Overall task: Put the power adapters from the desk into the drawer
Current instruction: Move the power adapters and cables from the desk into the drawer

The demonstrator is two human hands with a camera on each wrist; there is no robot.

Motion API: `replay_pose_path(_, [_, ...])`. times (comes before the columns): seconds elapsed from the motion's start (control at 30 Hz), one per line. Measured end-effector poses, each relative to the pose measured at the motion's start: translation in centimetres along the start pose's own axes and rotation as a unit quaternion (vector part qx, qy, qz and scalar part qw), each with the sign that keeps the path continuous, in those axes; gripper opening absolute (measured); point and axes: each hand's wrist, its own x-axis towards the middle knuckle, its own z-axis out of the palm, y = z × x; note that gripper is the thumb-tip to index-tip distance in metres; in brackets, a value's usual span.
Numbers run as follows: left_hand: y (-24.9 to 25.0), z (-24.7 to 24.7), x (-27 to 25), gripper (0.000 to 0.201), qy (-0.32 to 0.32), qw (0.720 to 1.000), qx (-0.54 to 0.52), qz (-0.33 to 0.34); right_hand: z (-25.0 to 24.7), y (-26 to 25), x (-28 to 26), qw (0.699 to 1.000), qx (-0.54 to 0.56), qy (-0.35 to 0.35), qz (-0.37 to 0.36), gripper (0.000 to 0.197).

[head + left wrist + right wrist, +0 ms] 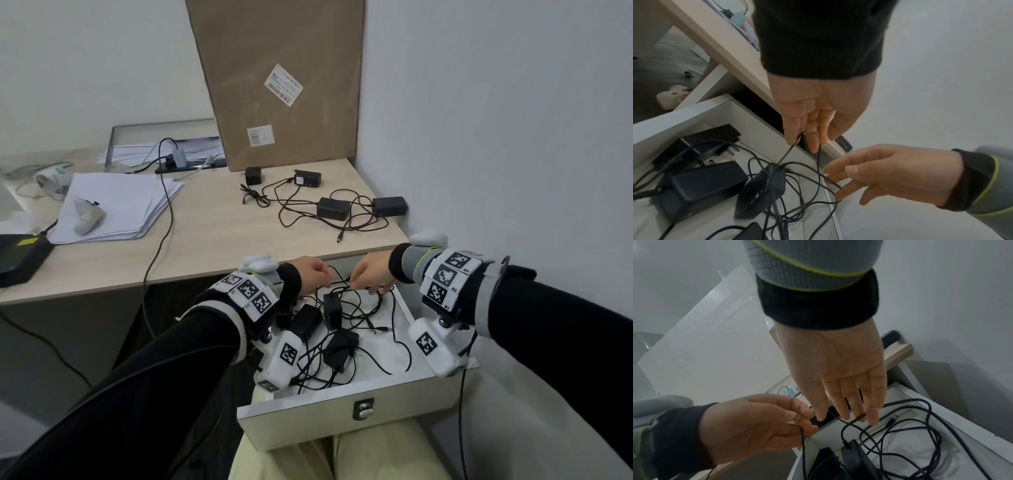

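Observation:
Four black power adapters lie on the desk (205,240) with tangled cords: one by the box (253,175), one (307,178) beside it, and two nearer ones (334,208) (388,206). The white drawer (342,397) stands pulled out and holds several adapters. Over its back end my left hand (323,279) (807,138) pinches a thin black cable (819,162). Its adapter (332,308) (762,190) stands on end in the drawer. My right hand (356,282) (838,386) pinches the same cable close by, its other fingers nearly straight.
A tall cardboard box (281,85) leans on the wall behind the desk adapters. A paper stack (113,205), a black device (20,257) and a long cable (161,240) occupy the desk's left. The wall (496,137) bounds the right side. My lap sits under the drawer.

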Motion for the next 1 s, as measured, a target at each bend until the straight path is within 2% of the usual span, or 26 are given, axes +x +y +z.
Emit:
replay_pose_path(0.1, [-0.5,0.8,1.0,0.016,-0.023,0.999,-0.022,-0.04,0.8,0.2,0.6,0.999,0.003,-0.037,0.001,0.045])
replay_pose_path(0.2, [-1.1,1.7,1.5,0.008,-0.046,0.996,-0.013,-0.076,2.0,0.2,1.0,0.998,0.017,-0.065,-0.01,0.045])
replay_pose_path(0.27, [-1.6,2.2,1.8,0.028,-0.057,0.995,0.006,-0.088,2.9,0.2,1.4,0.996,0.017,-0.09,-0.012,0.048])
replay_pose_path(0.33, [-2.2,2.5,1.6,0.038,-0.07,0.993,0.042,-0.09,3.8,0.1,1.9,0.995,0.005,-0.101,-0.011,0.049])
replay_pose_path(0.4, [-2.6,2.7,1.5,0.043,-0.079,0.989,0.075,-0.098,4.3,0.1,2.3,0.996,-0.016,-0.089,-0.008,0.048])
replay_pose_path(0.47, [-2.9,2.3,1.6,0.041,-0.081,0.988,0.065,-0.115,4.3,0.1,2.6,0.997,-0.037,-0.066,0.0,0.048])
replay_pose_path(0.63, [-3.3,0.3,2.4,0.034,-0.05,0.984,0.147,-0.087,4.2,-0.2,3.3,0.997,-0.049,-0.052,0.022,0.046])
replay_pose_path(0.73, [-3.0,-0.5,2.5,0.02,-0.048,0.982,0.167,-0.077,4.5,-0.5,3.6,0.996,-0.056,-0.06,0.028,0.042])
replay_pose_path(0.9, [-2.0,-1.7,2.0,0.011,-0.043,0.992,0.113,-0.028,3.5,-1.5,3.7,0.989,-0.119,-0.066,0.062,0.044])
replay_pose_path(1.0, [-1.3,-2.4,2.0,0.012,-0.044,0.996,0.082,0.003,1.3,-2.4,3.1,0.988,-0.138,-0.043,0.056,0.046])
